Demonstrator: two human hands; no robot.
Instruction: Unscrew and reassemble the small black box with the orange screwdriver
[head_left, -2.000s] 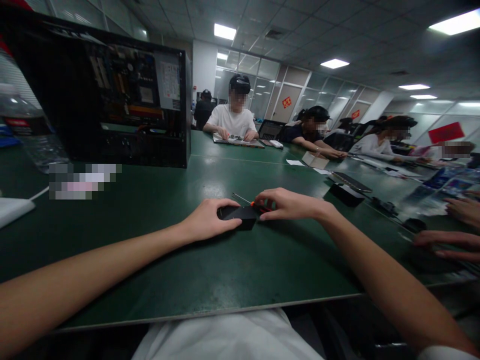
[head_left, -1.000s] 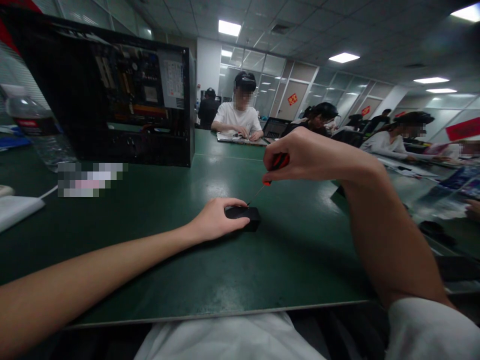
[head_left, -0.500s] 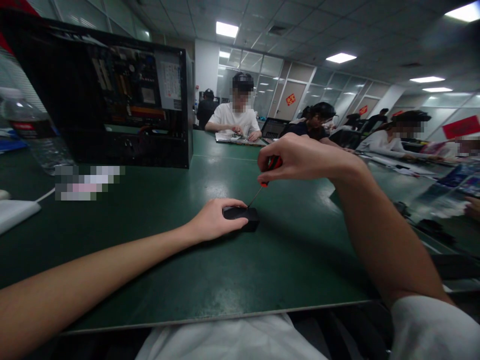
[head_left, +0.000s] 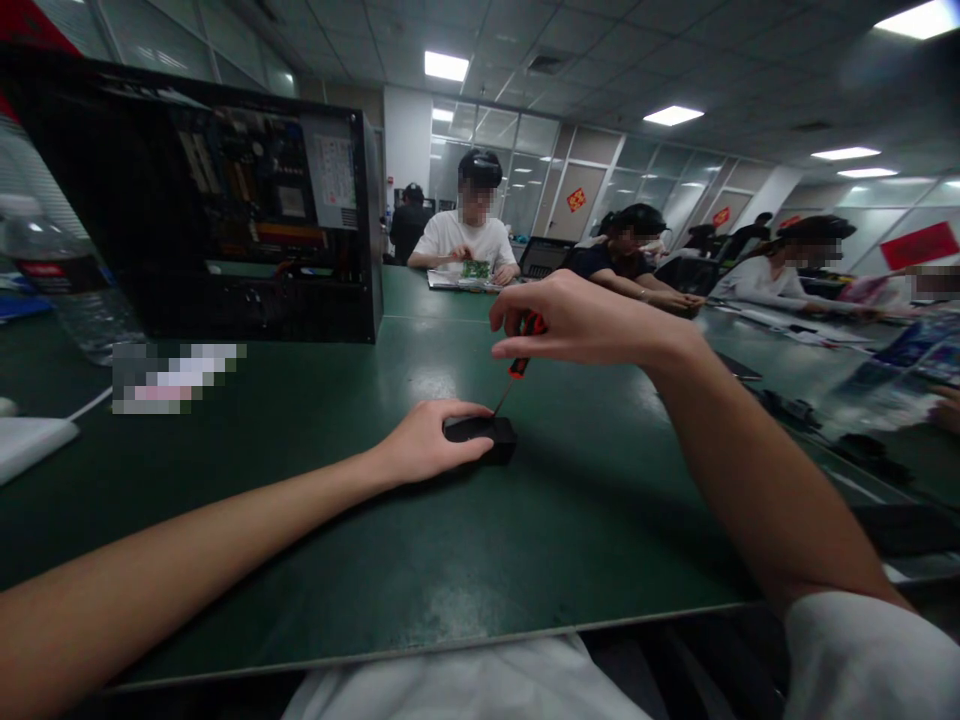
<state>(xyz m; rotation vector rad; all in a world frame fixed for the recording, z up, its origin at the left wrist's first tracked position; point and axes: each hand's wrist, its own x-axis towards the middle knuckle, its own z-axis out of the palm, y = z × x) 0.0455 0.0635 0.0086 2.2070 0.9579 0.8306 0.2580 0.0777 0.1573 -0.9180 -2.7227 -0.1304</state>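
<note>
A small black box-shaped part (head_left: 501, 440) lies on the green tabletop (head_left: 450, 560) in front of me. My left hand (head_left: 429, 440) grips it from the left, thumb along the near side and fingers along the far side. Above it, my right hand (head_left: 559, 318) is closed around the red and black handle of a screwdriver (head_left: 517, 367). The screwdriver's thin shaft slants down to the left, and its tip meets the top of the black part. What sits under the tip is too small to make out.
An open black computer case (head_left: 300, 210) stands at the back left, beside a plastic bottle (head_left: 75, 280). A white object (head_left: 34, 445) with a cord lies at the left edge. Across the table a person (head_left: 469, 235) handles a green circuit board (head_left: 476, 269); other people sit to the right.
My right hand has shifted slightly left and its grip has turned, showing more of the screwdriver's handle. My left hand and the black part stay in place. The person opposite has raised a circuit board.
</note>
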